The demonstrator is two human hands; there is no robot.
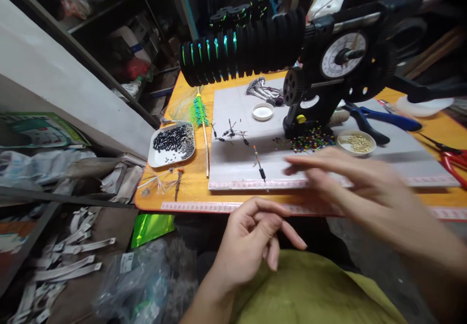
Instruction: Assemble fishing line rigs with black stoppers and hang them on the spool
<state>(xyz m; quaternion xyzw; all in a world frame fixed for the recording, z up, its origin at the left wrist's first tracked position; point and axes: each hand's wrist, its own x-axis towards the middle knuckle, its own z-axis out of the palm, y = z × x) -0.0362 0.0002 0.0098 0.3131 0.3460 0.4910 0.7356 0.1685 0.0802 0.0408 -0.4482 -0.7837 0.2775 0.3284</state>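
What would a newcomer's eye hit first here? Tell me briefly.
The black winder with its white dial and row of foam spools stands at the back of the orange table. In front, the right hand reaches blurred over the grey mat; the left hand is pinched below the table edge.

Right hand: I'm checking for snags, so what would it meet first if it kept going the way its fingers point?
The right hand points left, low over the grey mat. First in line is probably the small black-tipped rig; depth is unclear, so it might pass above.
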